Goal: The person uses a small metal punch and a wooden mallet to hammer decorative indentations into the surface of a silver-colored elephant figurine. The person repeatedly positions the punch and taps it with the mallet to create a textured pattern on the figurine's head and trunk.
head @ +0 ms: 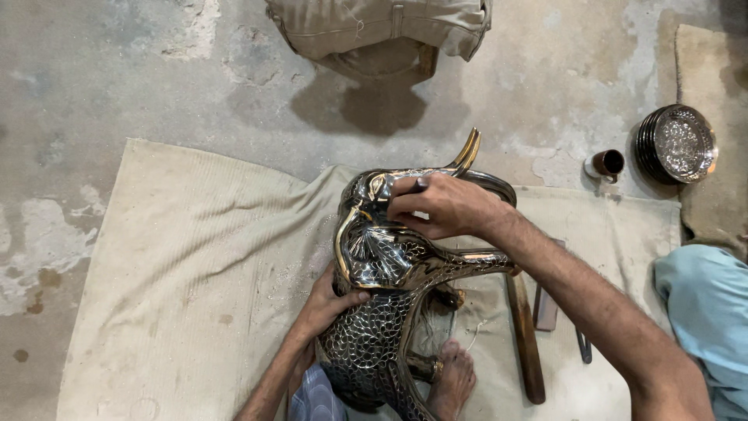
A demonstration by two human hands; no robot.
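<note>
A shiny dark metal elephant figure (382,265) with engraved scale pattern and a golden tusk lies on its side on a beige cloth (195,273). My left hand (327,304) grips the figure's body from the left, thumb across the metal. My right hand (440,204) rests on the head, pinching a thin dark tool against the surface near the forehead. A bare foot (452,382) presses against the figure's lower part.
A wooden stick (523,335) and a flat dark tool (545,308) lie on the cloth to the right. A stack of engraved metal plates (676,145) and a small cup (606,164) sit on the concrete floor at the right. Folded beige fabric (382,27) lies at the top.
</note>
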